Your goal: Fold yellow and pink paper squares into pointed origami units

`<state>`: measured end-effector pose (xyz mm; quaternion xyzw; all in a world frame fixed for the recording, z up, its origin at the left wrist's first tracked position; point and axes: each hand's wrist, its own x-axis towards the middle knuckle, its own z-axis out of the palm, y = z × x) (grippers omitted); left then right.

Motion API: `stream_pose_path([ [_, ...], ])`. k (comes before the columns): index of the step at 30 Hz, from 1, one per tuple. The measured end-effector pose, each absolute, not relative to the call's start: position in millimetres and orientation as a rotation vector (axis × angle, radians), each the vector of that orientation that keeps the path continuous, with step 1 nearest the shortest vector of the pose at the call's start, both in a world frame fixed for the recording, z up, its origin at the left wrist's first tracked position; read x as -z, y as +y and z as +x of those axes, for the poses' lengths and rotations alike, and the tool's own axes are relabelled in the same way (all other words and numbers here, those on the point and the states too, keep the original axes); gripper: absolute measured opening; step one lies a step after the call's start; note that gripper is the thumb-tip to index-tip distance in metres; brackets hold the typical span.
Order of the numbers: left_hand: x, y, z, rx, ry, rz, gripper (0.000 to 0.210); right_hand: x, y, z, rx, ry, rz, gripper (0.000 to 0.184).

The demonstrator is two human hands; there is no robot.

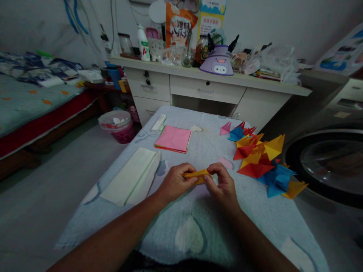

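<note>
Between my two hands is a folded piece of orange-yellow origami paper (200, 176), held just above the cloth-covered table. My left hand (179, 180) pinches its left end between thumb and fingers. At the other end, my right hand (221, 183) is closed on the paper's edge, thumb in front and fingers behind. Beyond my hands lies a stack of square coloured paper (174, 138), pink on top. To the right, several folded paper cranes (256, 158) in red, yellow, blue and pink are bunched together.
A pale paper bag (130, 175) lies flat at the left of the table (193, 215). A small white box (159, 123) and a crumpled scrap (196, 128) are farther back. Behind stands a cluttered white desk (207, 85); a pink bin (117, 126) is left, a washing machine (331, 162) right.
</note>
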<state>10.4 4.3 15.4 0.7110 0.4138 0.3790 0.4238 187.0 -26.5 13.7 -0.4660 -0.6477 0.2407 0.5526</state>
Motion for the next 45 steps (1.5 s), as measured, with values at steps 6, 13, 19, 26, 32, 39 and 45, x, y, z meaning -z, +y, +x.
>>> stream_pose_path([
  [6,-17.9,5.2,13.4,-1.028,1.031,1.856,0.004,-18.1,-29.4,188.4,-0.435,-1.654,-1.063,0.007],
  [13,-17.4,5.1,14.5,-1.004,1.063,1.88,0.006,-20.4,-30.9,187.5,-0.321,-1.722,-1.077,0.01],
  [19,-16.5,5.0,14.7,-0.996,1.07,1.875,0.005,-18.1,-30.4,188.2,-0.287,-1.767,-1.062,0.01],
  [26,-13.9,5.2,14.0,-0.981,1.048,1.896,0.006,-15.7,-30.8,188.6,-0.267,-1.761,-1.102,0.008],
  [32,-12.9,4.8,14.6,-0.987,1.057,1.899,0.005,-18.6,-32.3,188.1,-0.226,-1.727,-1.086,0.017],
  [39,-12.6,5.9,14.1,-0.978,1.067,1.914,0.009,-16.4,-34.0,189.9,-0.267,-1.754,-1.064,0.019],
  [45,-9.8,6.5,13.6,-0.997,1.055,1.912,0.015,-18.3,-36.1,189.1,-0.296,-1.773,-1.077,0.015],
])
